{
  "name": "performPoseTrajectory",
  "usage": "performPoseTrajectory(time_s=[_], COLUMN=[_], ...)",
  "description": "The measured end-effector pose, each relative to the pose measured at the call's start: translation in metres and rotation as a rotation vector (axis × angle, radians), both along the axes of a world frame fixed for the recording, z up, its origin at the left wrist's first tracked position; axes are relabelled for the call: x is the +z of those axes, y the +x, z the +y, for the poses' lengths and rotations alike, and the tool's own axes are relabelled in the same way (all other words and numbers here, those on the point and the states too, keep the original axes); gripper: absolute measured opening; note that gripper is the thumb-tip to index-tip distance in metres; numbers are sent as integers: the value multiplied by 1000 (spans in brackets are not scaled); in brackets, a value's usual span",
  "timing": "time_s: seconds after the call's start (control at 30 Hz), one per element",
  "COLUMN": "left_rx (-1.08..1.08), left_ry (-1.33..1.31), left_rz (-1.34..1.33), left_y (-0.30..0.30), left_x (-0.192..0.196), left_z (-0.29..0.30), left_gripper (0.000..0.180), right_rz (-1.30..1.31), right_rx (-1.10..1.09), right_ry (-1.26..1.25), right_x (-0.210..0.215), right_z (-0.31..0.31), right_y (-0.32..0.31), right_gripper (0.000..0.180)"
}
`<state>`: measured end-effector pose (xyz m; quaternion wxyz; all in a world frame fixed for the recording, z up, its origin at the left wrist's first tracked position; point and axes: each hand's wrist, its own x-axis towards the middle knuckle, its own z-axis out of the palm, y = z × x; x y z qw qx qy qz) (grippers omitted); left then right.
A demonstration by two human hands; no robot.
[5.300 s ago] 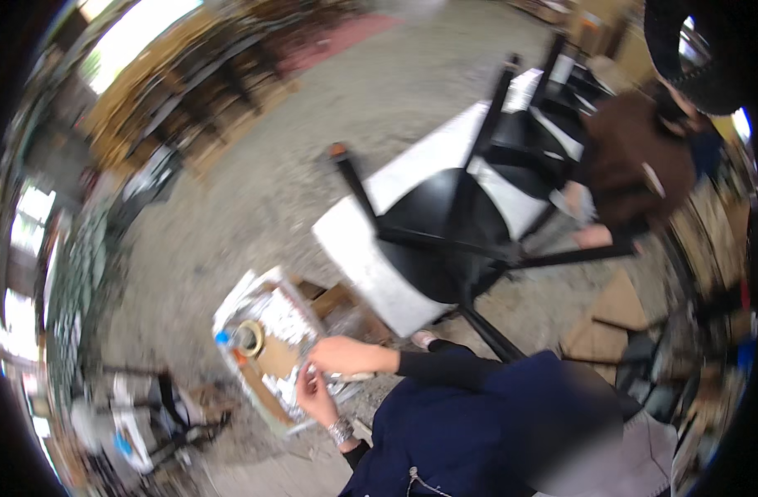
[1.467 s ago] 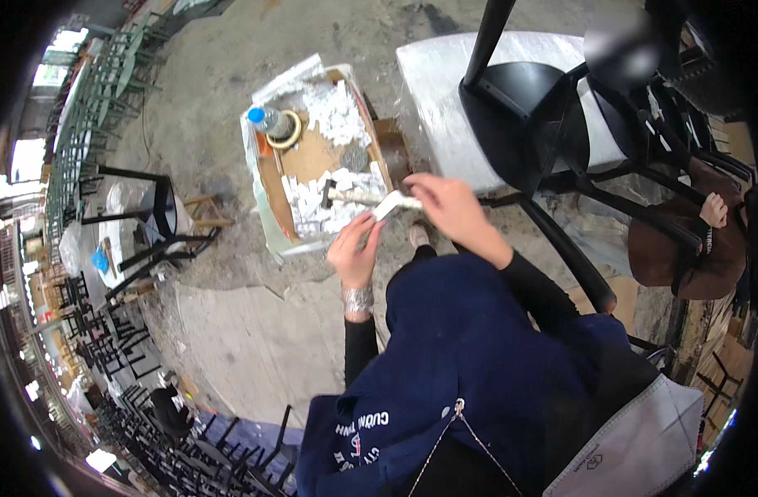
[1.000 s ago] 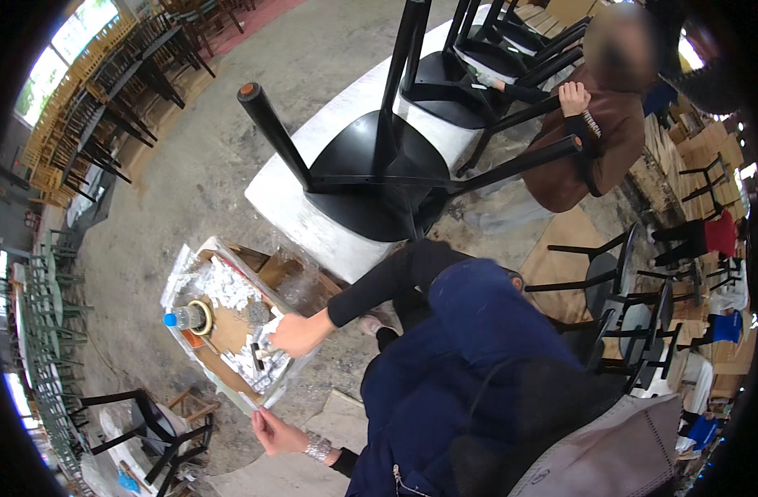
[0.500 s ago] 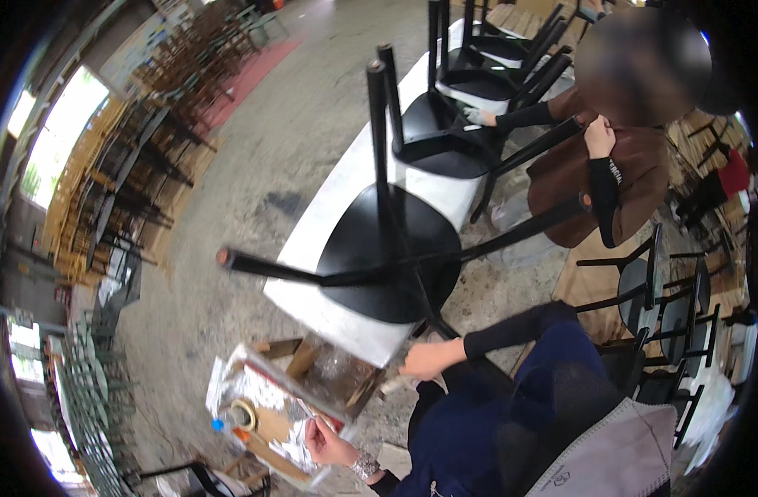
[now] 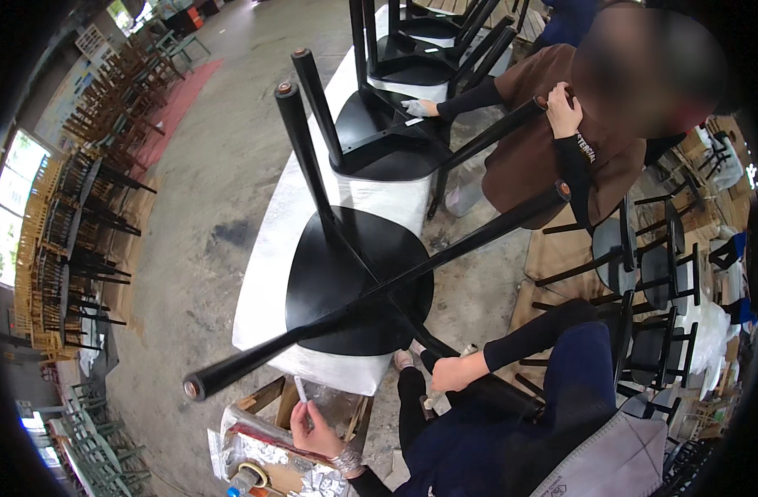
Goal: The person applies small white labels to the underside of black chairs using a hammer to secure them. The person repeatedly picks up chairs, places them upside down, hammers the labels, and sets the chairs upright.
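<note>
A black chair (image 5: 358, 282) lies upside down on a white-covered table (image 5: 267, 273), its legs sticking up and out. My right hand (image 5: 455, 373) grips a black part of this chair below the seat edge, near the table's front. My left hand (image 5: 312, 427), with a metal bracelet on the wrist, holds a thin white stick-like tool (image 5: 300, 389) upright just below the table's edge and above a foil-lined tray (image 5: 259, 451). What kind of tool it is I cannot tell.
A second upturned black chair (image 5: 387, 137) stands farther along the table. A person in a brown top (image 5: 532, 153) holds one of its legs and presses a cloth (image 5: 414, 108) to its seat. Stacked chairs line the left wall and the right side. A tape roll (image 5: 250, 475) lies in the tray.
My left hand has come up from the tray with the white tool in it. My right hand has moved from the tray to the chair's frame and closed on it.
</note>
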<state>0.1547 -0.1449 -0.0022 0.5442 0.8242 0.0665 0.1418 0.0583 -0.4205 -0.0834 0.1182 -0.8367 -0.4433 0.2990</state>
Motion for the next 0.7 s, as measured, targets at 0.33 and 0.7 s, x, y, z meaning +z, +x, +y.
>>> performPoseTrajectory(time_s=[0.33, 0.7], left_rx=[-296, -815], left_ry=[299, 210], left_rz=[-110, -239], left_y=[62, 79], left_x=[-70, -192], left_z=[-47, -186], left_gripper=[14, 15], right_rz=[108, -143], right_rx=[-384, -1170], right_ry=[140, 463], right_x=[30, 1], right_z=[-45, -92], right_y=[-12, 7], right_gripper=[22, 24])
